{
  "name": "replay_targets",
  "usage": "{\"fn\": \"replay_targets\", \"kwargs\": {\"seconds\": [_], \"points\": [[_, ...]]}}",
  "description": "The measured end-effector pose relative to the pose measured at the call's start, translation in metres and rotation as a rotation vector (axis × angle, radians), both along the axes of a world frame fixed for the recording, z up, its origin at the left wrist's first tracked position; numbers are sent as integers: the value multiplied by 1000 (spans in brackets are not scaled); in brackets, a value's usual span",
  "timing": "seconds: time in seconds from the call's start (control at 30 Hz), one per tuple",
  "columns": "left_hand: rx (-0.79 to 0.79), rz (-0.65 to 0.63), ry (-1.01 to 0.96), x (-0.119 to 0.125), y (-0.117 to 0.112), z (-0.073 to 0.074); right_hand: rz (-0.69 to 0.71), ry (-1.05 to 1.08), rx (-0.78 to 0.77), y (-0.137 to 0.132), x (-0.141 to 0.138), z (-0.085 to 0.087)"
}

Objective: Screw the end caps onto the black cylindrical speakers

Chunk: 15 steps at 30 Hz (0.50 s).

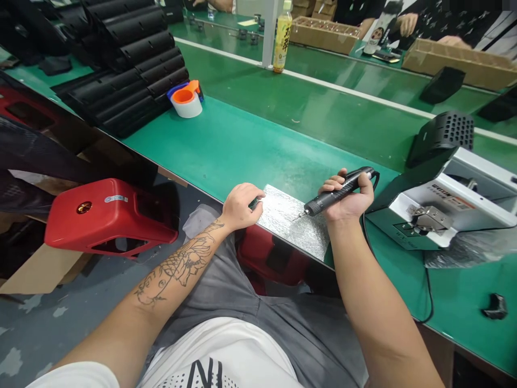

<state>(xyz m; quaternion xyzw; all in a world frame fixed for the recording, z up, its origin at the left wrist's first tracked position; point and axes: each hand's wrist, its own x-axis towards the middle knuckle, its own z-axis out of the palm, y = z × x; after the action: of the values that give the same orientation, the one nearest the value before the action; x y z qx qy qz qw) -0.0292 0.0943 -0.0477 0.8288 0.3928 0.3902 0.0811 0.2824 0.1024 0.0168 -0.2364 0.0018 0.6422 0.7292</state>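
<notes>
A black electric screwdriver (339,191) lies in my right hand (349,199), palm up, with the fingers wrapped around its body. Its thin bit points down and left over a silvery, crinkled foil sheet (293,215) at the table's front edge. My left hand (243,206) rests at that edge by the sheet's left side. Its fingers are loosely curled, with a gap between thumb and fingers, and nothing shows in them. A grey-white screw feeder machine (448,199) stands right of my right hand.
Black molded parts (133,70) are stacked at the back left, beside a tape dispenser (186,101). A red housing (109,218) sits below the table's left edge. A yellow drink bottle (282,40) stands by a post. Co-workers' hands and cardboard trays (323,35) are across the table.
</notes>
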Motion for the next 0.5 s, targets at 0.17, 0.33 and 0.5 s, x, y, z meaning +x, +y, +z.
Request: {"fn": "replay_targets", "kwargs": {"seconds": [0.17, 0.33, 0.5], "points": [[-59, -27, 69, -4, -1, 8, -6, 20, 5, 0, 1, -1], [-241, -200, 235, -8, 2, 29, -6, 20, -8, -1, -2, 2], [-360, -134, 279, -4, 4, 34, -34, 23, -43, -4, -9, 12]]}}
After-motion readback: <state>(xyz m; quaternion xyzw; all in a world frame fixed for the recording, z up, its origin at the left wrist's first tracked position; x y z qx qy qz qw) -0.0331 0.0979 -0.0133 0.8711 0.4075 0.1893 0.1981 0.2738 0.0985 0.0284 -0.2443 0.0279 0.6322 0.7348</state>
